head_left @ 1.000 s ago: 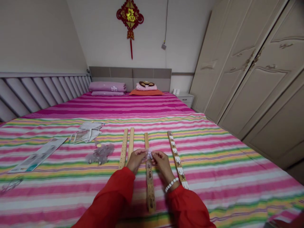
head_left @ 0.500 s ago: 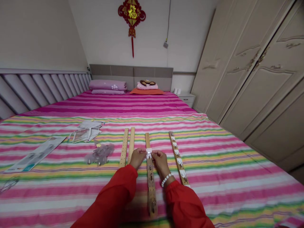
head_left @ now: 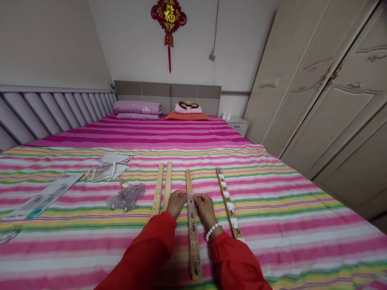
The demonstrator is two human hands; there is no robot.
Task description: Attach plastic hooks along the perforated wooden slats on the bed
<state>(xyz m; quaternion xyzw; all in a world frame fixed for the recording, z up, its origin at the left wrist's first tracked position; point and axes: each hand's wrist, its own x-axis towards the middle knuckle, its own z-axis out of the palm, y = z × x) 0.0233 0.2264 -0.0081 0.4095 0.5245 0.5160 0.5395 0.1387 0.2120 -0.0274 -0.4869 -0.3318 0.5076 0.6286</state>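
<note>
A narrow wooden strip (head_left: 192, 237) lies lengthwise on the striped bedspread, with several clear adhesive hooks along its near part. Near its far end, my left hand (head_left: 176, 202) and my right hand (head_left: 204, 205) meet with fingertips pinched on opposite edges of a clear hook (head_left: 190, 198). That hook sits flat against the wood as far as I can see; the fingertips cover its sides. The strip's far tip is bare wood. Right of my right hand lies a second strip (head_left: 229, 201) carrying several hooks with white backing. Two wooden strips with holes (head_left: 157, 187) lie beside my left hand.
Left of the strips is a pile of clear hooks in plastic (head_left: 128, 197). Behind it are paper and plastic wrappers (head_left: 111, 167), and farther left a long package (head_left: 45, 197). A thin wire-like bundle (head_left: 9, 235) lies at the left edge. Pillows (head_left: 137, 108) rest by the headboard.
The hook between my fingers showed white around it before; now it looks clear, against the wood. Both hands stay nearly in place, still pinching. The view has shifted slightly.
</note>
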